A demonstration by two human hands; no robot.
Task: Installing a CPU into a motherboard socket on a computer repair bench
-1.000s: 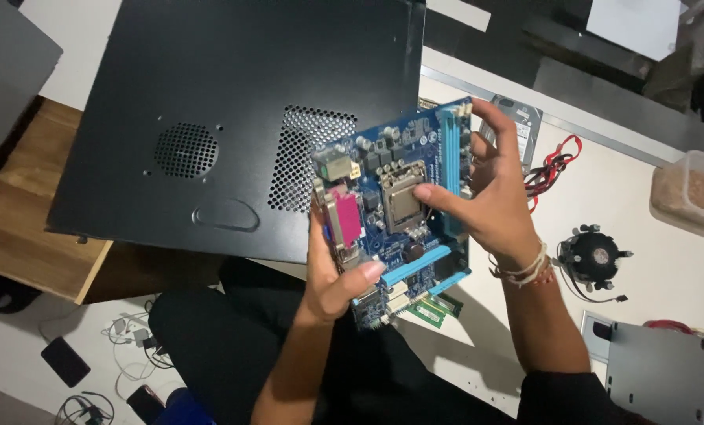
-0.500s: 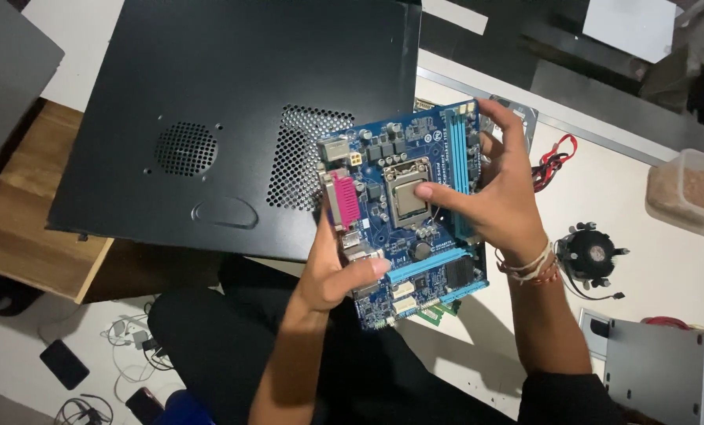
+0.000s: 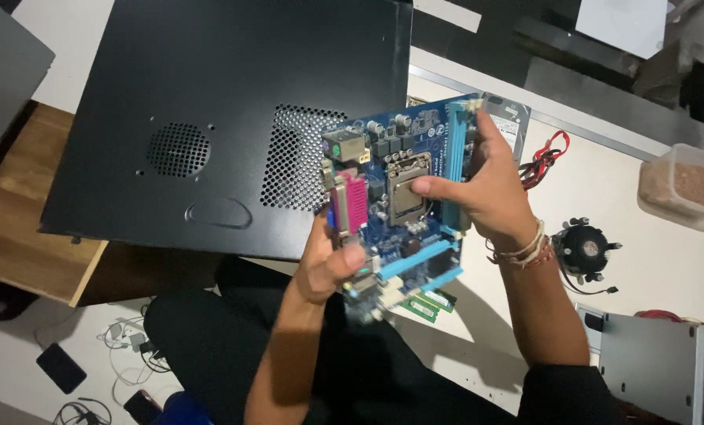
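Both hands hold a blue rectangular circuit board (image 3: 403, 208) with a silver socket and a pink connector, lifted above the person's lap at the edge of the white tabletop (image 3: 627, 212). The left hand (image 3: 328, 264) has its grip closed on the board's lower left edge, thumb on top, while the right hand (image 3: 486, 193) clasps the right edge, thumb by the socket. A black perforated metal case panel (image 3: 210, 118) lies just behind the board, a black round cooler fan (image 3: 584, 250) sits to the right, and green memory sticks (image 3: 427, 303) lie below.

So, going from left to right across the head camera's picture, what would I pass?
Wooden table → black computer case → left hand → blue motherboard → right hand → round cooler fan → plastic container.
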